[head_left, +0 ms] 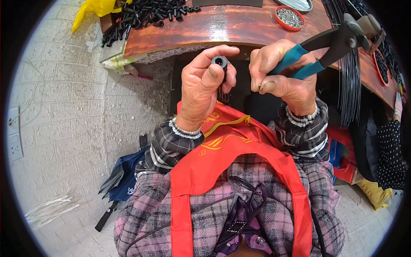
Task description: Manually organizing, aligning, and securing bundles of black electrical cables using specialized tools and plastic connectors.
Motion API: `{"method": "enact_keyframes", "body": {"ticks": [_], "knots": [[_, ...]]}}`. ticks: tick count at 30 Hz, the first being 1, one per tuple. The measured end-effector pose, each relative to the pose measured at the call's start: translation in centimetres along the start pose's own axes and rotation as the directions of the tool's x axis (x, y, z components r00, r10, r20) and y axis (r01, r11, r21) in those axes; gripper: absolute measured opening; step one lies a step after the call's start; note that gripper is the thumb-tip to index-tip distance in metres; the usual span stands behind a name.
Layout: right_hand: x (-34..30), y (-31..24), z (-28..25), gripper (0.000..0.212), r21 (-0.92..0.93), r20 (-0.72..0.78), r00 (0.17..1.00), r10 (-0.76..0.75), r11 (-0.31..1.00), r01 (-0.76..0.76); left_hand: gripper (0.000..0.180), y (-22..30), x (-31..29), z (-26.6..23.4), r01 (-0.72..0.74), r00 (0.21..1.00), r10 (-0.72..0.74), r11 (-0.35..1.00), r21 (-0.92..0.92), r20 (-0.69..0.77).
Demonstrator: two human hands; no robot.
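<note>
– Black tube, upper centre of the frame. Which hand has it?

– Left hand. Fingers curled round it, thumb on the side, open end facing the camera. Probably gripped low so the mouth is left uncovered.

– Right hand?

– Right of centre, near the left but apart from it. Fist wrapped on the pliers: teal grips crossing the palm, black head toward the upper right. Thumb and fingertips pinch a small bit, too tiny to identify.

– Why both in one hand?

– My guess: tool parked in the palm, head turned outward, so the fingertips can do fine work without letting go of it.

– Next out?

– Table, across the top. Pile of black parts upper left, on the left hand's side. Red dish of metal bits top right of centre, likely there for the right hand's reach; the dish would stop them scattering.

– Beyond that?

– Thin wires hang off the edge, upper right. Red apron over the lap, lower centre, probably guarding clothes. Umbrella lower left. Someone else's dotted sleeve, right edge.
</note>
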State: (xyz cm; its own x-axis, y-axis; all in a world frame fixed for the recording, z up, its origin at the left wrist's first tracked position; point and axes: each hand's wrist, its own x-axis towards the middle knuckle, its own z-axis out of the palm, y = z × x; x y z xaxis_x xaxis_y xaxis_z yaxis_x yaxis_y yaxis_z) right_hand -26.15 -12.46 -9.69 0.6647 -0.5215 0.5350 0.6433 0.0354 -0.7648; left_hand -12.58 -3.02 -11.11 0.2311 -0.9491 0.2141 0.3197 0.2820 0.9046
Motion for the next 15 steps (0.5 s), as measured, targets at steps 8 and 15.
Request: {"method": "enact_keyframes", "body": {"ticks": [8, 15], "knots": [[0.1, 0.4, 0.5, 0.017, -0.104, -0.193, 0.981, 0.014, 0.994, -0.034, 0.055, -0.1, -0.1, 0.2, 0.005, 1.000, -0.005, 1.000, -0.011, -0.026], [0.7, 1.1, 3.1, 0.013, 0.049, -0.373, 0.914, 0.161, 0.987, -0.154, 0.059, -0.1, -0.1, -0.2, -0.016, 0.998, 0.016, 1.000, 0.002, -0.062]]}}
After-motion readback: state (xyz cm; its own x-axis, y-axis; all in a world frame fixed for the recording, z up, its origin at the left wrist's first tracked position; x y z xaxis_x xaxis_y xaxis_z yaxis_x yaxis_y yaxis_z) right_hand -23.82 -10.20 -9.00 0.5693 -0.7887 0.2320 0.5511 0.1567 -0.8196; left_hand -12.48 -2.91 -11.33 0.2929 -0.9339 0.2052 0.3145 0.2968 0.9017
